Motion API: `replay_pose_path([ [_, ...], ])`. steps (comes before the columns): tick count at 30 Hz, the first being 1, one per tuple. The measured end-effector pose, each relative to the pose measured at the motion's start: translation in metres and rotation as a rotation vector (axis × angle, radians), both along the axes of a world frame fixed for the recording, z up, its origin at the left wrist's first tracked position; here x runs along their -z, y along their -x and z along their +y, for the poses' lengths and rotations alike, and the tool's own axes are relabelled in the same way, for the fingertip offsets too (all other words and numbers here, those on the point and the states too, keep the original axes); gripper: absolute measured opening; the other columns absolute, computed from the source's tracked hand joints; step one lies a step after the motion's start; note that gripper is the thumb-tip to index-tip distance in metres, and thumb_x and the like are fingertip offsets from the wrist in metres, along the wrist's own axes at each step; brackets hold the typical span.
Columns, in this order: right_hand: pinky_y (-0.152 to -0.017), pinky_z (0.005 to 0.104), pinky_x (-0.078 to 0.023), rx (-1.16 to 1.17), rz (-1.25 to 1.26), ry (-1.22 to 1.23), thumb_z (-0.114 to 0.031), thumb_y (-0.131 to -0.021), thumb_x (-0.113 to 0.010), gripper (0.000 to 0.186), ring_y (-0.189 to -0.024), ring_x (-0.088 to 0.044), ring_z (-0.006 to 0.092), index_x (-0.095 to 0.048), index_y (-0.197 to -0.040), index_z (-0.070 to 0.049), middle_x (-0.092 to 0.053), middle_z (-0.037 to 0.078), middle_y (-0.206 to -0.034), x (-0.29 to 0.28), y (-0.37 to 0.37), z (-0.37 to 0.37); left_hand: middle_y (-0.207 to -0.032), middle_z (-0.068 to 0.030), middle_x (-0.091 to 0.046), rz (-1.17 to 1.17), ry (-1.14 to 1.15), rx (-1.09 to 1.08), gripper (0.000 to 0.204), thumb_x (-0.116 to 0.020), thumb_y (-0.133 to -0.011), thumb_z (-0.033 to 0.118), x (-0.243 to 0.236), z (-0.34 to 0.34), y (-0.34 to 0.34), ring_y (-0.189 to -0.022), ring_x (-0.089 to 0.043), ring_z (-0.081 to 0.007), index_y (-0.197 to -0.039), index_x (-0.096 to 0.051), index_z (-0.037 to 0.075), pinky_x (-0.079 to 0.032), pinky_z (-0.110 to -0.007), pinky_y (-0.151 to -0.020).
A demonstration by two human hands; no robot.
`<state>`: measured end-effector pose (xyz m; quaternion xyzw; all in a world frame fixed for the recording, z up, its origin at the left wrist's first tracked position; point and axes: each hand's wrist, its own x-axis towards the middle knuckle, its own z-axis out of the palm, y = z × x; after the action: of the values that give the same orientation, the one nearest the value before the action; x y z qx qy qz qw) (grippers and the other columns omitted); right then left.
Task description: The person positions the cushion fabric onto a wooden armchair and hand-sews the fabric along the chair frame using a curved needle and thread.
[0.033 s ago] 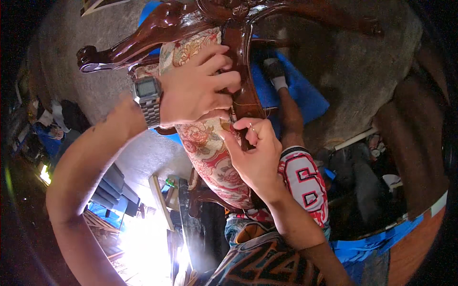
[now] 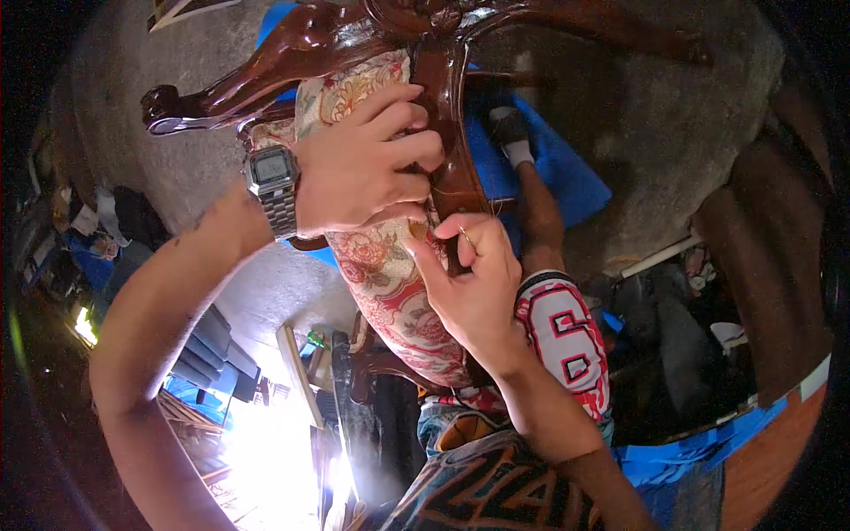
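A floral fabric cover in cream and red (image 2: 367, 257) lies over a padded part of a carved dark wooden chair frame (image 2: 452, 150). Across the padding rests my left hand (image 2: 372, 164), its bent fingers gripping the cover along the wooden rail. Just below it, my right hand (image 2: 469, 274) pinches the fabric edge between thumb and fingers. A thin gold-coloured item shows at the right fingers; whether it is a ring or something held, I cannot tell. A fine thread-like strand crosses the rail beside the hands. The fingertips partly hide the seam.
My leg, in printed red-and-white shorts (image 2: 562, 341), is right of the chair. Beneath the frame lies a blue sheet (image 2: 567, 168) on the grey floor (image 2: 655, 115). Scrolled wooden legs (image 2: 204, 102) jut out at the far side. Bright light glares at lower left.
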<state>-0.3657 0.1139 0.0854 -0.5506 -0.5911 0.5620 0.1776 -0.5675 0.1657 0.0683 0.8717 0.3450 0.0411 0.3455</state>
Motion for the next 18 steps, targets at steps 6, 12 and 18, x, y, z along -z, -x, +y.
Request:
replay_pose_path([
  [6, -0.06, 0.0419, -0.044, -0.158, -0.205, 0.022, -0.021, -0.076, -0.074, 0.031, -0.064, -0.054, 0.034, -0.048, -0.079, -0.005, -0.053, 0.012, -0.069, -0.002, -0.001, 0.01, -0.112, -0.0048, -0.052, -0.042, -0.034, -0.222, 0.037, -0.073, -0.066, 0.033, 0.007, -0.015, -0.01, -0.114, -0.046, -0.0322, -0.099, -0.062, 0.023, -0.033, -0.052, -0.105],
  [12, -0.054, 0.0453, -0.044, -0.253, -0.392, 0.118, -0.036, -0.078, -0.071, 0.038, -0.06, -0.059, 0.0364, -0.049, -0.08, -0.006, -0.056, 0.012, -0.064, -0.006, -0.003, 0.024, -0.145, -0.0095, -0.035, 0.119, -0.1, -0.253, 0.061, -0.06, -0.075, 0.051, 0.011, -0.025, -0.009, -0.136, -0.026, -0.0351, -0.132, -0.05, 0.033, -0.017, -0.058, -0.11],
  [18, -0.055, 0.0454, -0.045, -0.315, -0.444, 0.205, -0.039, -0.076, -0.073, 0.04, -0.059, -0.059, 0.0356, -0.05, -0.079, -0.006, -0.057, 0.011, -0.064, -0.005, -0.002, 0.032, -0.149, -0.0197, -0.026, 0.213, -0.061, -0.835, 0.071, -0.051, -0.087, 0.047, -0.007, -0.06, -0.037, -0.138, -0.02, -0.041, -0.143, -0.034, 0.008, -0.01, -0.059, -0.11],
])
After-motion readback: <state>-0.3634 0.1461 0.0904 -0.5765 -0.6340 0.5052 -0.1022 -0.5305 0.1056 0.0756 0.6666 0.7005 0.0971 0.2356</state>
